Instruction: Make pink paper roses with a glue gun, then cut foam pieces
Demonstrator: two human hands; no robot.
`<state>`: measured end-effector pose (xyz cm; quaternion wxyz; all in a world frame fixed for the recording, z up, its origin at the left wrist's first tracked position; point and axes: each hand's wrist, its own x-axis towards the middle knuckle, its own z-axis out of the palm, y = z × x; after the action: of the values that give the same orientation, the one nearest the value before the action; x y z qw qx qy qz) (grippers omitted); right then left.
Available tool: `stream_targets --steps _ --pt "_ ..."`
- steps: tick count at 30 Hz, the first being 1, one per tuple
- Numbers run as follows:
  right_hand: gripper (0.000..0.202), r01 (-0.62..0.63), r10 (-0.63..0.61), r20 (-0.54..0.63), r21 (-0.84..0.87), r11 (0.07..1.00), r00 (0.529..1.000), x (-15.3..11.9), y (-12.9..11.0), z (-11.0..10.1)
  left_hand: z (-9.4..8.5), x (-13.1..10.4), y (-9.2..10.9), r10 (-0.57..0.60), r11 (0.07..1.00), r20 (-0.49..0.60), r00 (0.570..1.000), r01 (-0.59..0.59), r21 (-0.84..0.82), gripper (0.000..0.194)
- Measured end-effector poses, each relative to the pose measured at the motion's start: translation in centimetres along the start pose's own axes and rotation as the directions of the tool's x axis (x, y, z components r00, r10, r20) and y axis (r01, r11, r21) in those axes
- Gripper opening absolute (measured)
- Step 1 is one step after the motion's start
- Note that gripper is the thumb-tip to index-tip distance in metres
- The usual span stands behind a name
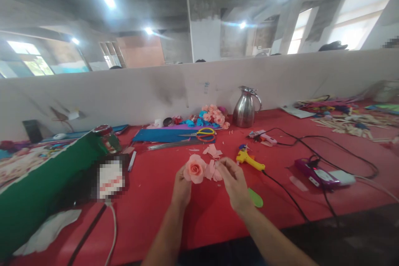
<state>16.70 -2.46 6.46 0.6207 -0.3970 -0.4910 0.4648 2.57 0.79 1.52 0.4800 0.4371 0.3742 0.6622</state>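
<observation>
A pink paper rose (195,169) with a darker rolled centre is held up in my left hand (181,189), whose fingers close round it from below and behind. To its right, my right hand (232,183) is closed in a pinch, fingertips beside pink paper petals (211,170). Whether a petal is between those fingertips I cannot make out. More cut pink paper pieces (212,151) lie just beyond. A yellow glue gun (250,160) rests right of my right hand, and a green oval piece (255,198) lies partly behind that wrist.
Scissors (201,134) lie on a blue sheet (165,135) near finished pink and blue flowers (215,115). A steel jug (245,108) stands behind. At right are a pink glue gun (264,137), a purple power strip (316,173) and loose cables. A green partition (62,170) borders the left.
</observation>
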Motion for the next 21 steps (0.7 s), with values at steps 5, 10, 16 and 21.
stream_targets --steps 5,10,16,21 --pt "0.01 0.189 -0.139 0.184 -0.291 0.938 0.973 1.8 -1.7 -0.7 0.2 -0.4 0.8 -0.024 0.999 0.096 0.995 0.021 0.031 0.02" --pt "0.011 0.215 -0.18 0.132 -0.335 0.918 0.975 1.6 -1.5 -0.6 -0.1 -0.3 0.3 -0.017 0.999 0.146 0.989 0.012 0.036 0.019" --pt "0.022 -0.126 0.162 0.282 -0.143 0.982 0.946 3.0 -2.7 -1.0 -0.5 -0.3 -0.6 -0.055 0.996 0.236 0.97 0.037 0.077 0.018" --pt "0.017 -0.15 0.193 0.325 -0.152 0.977 0.926 3.4 -2.7 -1.0 -0.5 -0.4 -0.7 -0.1 0.993 0.316 0.944 0.076 0.088 0.021"
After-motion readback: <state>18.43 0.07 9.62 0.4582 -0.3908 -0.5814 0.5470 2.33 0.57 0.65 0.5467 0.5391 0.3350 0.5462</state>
